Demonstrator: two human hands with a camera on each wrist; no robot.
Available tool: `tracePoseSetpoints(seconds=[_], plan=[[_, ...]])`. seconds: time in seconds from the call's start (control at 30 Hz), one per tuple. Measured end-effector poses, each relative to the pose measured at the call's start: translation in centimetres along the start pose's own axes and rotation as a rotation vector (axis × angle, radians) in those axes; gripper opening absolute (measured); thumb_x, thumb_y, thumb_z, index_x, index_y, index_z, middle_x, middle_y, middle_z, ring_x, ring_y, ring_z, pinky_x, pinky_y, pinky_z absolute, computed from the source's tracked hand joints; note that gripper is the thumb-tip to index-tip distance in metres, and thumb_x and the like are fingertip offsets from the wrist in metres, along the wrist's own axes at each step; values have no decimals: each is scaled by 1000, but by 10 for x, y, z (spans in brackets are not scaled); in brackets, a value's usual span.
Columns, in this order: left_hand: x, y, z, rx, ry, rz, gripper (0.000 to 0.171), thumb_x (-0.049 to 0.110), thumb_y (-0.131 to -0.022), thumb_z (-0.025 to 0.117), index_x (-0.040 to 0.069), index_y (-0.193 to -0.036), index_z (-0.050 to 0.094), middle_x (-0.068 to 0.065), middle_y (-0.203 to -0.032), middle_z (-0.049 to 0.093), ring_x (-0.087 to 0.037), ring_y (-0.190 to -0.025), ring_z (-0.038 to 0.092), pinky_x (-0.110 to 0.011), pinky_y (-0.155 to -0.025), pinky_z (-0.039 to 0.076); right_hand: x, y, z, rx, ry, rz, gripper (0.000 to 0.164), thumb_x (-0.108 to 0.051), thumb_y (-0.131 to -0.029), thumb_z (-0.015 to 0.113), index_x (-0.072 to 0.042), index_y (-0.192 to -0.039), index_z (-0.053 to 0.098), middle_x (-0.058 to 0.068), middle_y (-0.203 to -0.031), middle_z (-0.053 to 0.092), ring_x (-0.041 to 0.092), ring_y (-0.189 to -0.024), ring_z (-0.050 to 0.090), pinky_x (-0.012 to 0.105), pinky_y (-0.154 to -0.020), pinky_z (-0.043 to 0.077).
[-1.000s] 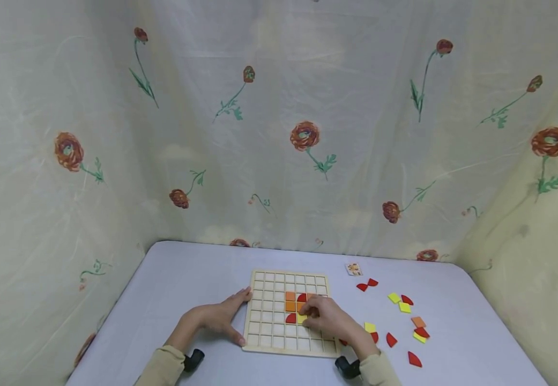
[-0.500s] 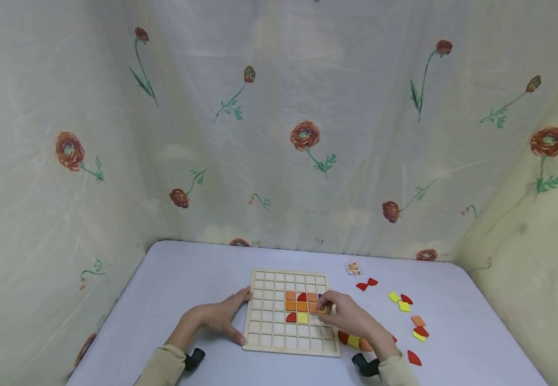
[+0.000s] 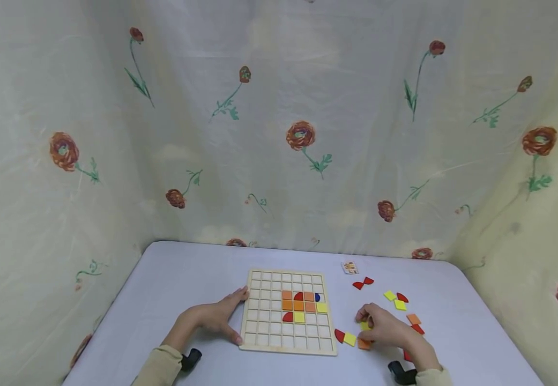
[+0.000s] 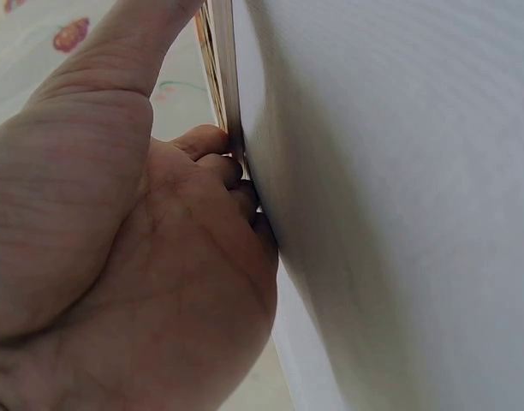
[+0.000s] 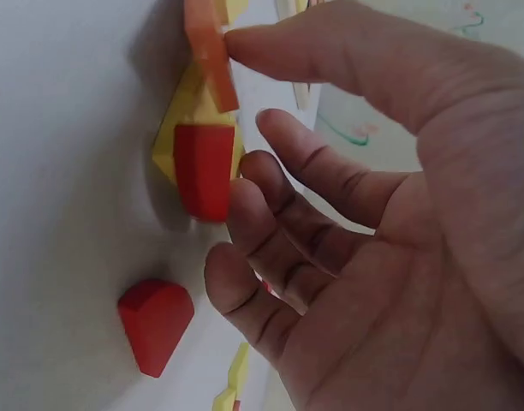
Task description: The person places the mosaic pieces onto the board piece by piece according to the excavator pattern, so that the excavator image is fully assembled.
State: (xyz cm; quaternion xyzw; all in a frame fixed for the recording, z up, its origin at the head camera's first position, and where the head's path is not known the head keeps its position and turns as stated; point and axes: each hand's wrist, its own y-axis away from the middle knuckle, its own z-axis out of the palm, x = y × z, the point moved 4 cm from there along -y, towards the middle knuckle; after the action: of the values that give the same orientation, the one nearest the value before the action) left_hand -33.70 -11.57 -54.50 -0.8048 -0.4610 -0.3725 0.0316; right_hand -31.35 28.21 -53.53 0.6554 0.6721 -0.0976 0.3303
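A wooden grid board (image 3: 264,311) lies on the table, bearing orange squares (image 3: 287,305), red quarter circles (image 3: 288,317), yellow squares (image 3: 321,307) and a small blue piece (image 3: 317,297). My left hand (image 3: 216,317) rests along its left edge, thumb spread from the fingers; the left wrist view shows those fingers (image 4: 212,141) against the edge. Right of the board, my right hand (image 3: 386,328) hovers over loose tiles. Its thumb touches or nearly touches an orange tile (image 5: 209,51). The loosely bent fingers are beside a yellow tile (image 5: 190,103) and a red quarter circle (image 5: 204,167), gripping nothing.
More loose tiles lie to the right, among them yellow squares (image 3: 400,305), an orange square (image 3: 414,319) and red quarter circles (image 3: 358,286). A small patterned card (image 3: 349,268) lies behind the board. A flowered curtain (image 3: 279,134) surrounds the white table (image 3: 196,273).
My right hand has left a yellow square at the grid's right side and moved right to the loose tiles. The blue piece on the board is now uncovered. My left hand stays put.
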Motion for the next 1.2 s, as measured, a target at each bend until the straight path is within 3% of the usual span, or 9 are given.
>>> tracePoseSetpoints(seconds=[0.37, 0.7, 1.0, 1.2], plan=[[-7, -3, 1, -12, 10, 16, 125, 45, -63, 86, 8, -155, 10, -12, -164, 3, -32, -151, 5, -51, -121, 13, -1, 1, -1, -9, -7, 22, 22, -16, -81, 77, -9, -95, 62, 3, -80, 56, 17, -72, 51, 27, -60, 47], [-6, -3, 1, -11, 12, 15, 121, 45, -63, 87, 9, -155, 15, -11, -164, 3, -32, -151, 5, -51, -121, 13, -15, 4, 8, -75, 36, -51, 37, -28, -71, 85, -11, -95, 62, 3, -83, 57, 16, -78, 51, 28, -69, 47], [-5, -2, 0, -19, 38, -16, 125, 46, -63, 87, 9, -155, 11, -10, -164, 2, -31, -151, 4, -51, -122, 13, -23, 6, 18, -73, 68, -88, 24, -11, -76, 80, -11, -89, 59, 3, -77, 55, 16, -73, 51, 26, -64, 46], [-6, -3, 1, -20, 36, -13, 124, 45, -63, 87, 10, -155, 12, -9, -164, 2, -30, -151, 4, -50, -122, 13, -22, 2, 18, -51, 85, -90, 22, -12, -76, 78, -12, -88, 60, 3, -76, 55, 16, -72, 51, 26, -62, 44]])
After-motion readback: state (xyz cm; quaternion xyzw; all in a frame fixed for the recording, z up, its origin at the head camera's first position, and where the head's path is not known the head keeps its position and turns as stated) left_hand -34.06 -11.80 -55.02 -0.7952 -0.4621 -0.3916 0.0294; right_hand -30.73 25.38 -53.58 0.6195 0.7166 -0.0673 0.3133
